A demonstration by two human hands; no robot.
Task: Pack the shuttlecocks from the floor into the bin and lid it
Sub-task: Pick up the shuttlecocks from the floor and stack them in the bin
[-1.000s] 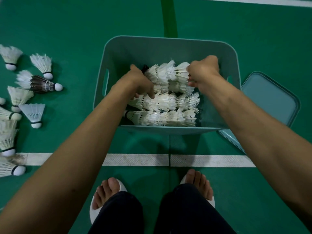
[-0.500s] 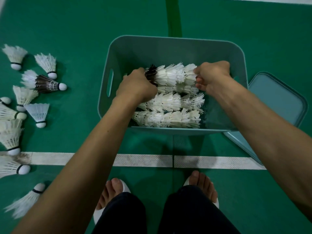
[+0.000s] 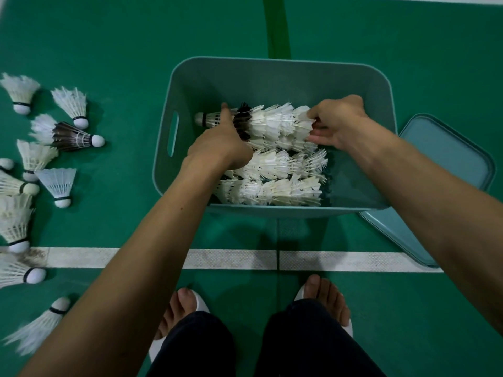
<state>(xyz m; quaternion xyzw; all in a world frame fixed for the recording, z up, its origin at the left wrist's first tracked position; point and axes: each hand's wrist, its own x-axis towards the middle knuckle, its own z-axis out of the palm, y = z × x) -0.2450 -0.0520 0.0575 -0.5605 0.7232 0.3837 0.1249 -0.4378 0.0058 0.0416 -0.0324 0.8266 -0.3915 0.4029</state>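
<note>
A green court floor [image 3: 109, 36] fills the view, crossed by a worn white line [image 3: 234, 259] and a darker green stripe [image 3: 277, 25]. Two bare feet in white slippers [image 3: 200, 304] stand just behind the line, below dark trousers [image 3: 196, 346].

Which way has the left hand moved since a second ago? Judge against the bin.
Yes, slightly: the left hand slid back toward the near wall of the bin, uncovering the cork end of the stack.

green court floor [image 3: 109, 36] crossed by a scuffed white line [image 3: 231, 258].
</note>
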